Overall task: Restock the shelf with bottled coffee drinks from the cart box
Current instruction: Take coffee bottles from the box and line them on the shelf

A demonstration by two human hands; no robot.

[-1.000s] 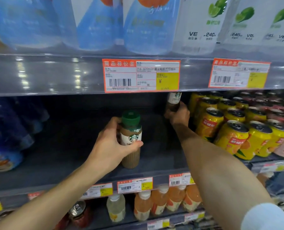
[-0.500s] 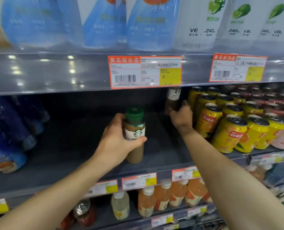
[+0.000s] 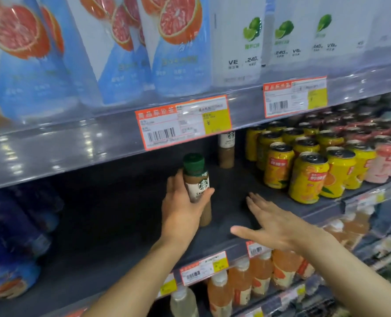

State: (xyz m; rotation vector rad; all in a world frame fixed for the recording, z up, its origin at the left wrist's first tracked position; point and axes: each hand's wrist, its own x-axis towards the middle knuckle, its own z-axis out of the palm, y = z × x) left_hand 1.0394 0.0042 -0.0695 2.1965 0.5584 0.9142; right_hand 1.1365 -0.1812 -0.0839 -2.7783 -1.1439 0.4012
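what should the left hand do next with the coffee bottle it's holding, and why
Probably slide it back and right. The left hand grips a green-capped brown coffee bottle near the front of the dark grey shelf, while a matching brown coffee bottle stands at the back beside the yellow orange-drink cans. The right hand is open and empty.

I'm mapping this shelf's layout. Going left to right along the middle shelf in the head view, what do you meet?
Dark blue bottles → left hand gripping a green-capped coffee bottle → coffee bottle at the back → open right hand → yellow orange-drink cans → pink cans.
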